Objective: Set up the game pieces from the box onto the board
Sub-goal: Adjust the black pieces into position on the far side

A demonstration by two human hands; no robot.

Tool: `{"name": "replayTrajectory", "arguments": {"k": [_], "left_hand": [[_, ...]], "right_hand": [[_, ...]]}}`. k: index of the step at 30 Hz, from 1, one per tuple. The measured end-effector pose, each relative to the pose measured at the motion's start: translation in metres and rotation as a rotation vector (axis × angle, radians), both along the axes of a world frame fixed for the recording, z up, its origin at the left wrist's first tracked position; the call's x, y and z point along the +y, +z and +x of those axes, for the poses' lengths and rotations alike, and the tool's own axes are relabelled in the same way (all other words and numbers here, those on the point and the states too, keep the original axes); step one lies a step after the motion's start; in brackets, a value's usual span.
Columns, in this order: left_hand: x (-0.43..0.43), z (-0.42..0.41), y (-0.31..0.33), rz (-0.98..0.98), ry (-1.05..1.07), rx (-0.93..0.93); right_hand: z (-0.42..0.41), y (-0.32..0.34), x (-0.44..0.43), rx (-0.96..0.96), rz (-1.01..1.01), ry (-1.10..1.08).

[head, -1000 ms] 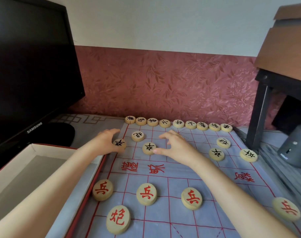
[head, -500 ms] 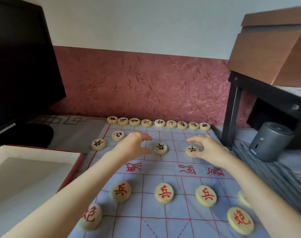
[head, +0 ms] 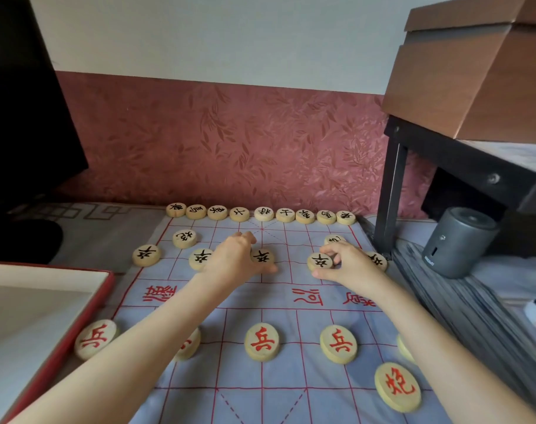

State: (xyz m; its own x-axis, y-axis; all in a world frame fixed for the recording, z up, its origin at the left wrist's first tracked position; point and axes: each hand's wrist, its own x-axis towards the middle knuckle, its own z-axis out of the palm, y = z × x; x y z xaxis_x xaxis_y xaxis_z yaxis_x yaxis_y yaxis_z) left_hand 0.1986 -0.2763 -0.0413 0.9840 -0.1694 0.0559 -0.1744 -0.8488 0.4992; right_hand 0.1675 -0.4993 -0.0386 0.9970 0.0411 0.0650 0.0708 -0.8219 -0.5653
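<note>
While both arms reach across the cloth board (head: 230, 402), the right hand (head: 349, 266) pinches a black-marked piece (head: 320, 261) between thumb and fingers on the far soldier row; the left hand (head: 234, 260) rests half-curled beside the middle black piece (head: 262, 257), touching it, though I cannot tell whether it grips; red-marked pieces (head: 262, 342) line the near rows; the open box (head: 55, 347) sits at left, a grey cylinder (head: 456, 241) at right.

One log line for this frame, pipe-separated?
phase: aligning black pawn row | left hand: on centre pawn | right hand: pinching pawn | box: looks empty
</note>
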Motion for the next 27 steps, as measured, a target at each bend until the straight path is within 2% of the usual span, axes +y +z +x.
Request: {"name": "replayTrajectory", "arguments": {"k": [15,23,27], "left_hand": [[0.006,0.01,-0.009,-0.1,-0.099,-0.046],[0.008,0.008,-0.007,-0.056,-0.139,-0.053],[0.008,0.008,-0.007,-0.036,-0.129,-0.049]], "right_hand": [[0.003,-0.006,0.001,-0.029,0.051,0.035],[0.004,-0.008,0.0,0.003,0.001,0.042],[-0.002,0.0,-0.009,-0.058,-0.039,0.058]]}}
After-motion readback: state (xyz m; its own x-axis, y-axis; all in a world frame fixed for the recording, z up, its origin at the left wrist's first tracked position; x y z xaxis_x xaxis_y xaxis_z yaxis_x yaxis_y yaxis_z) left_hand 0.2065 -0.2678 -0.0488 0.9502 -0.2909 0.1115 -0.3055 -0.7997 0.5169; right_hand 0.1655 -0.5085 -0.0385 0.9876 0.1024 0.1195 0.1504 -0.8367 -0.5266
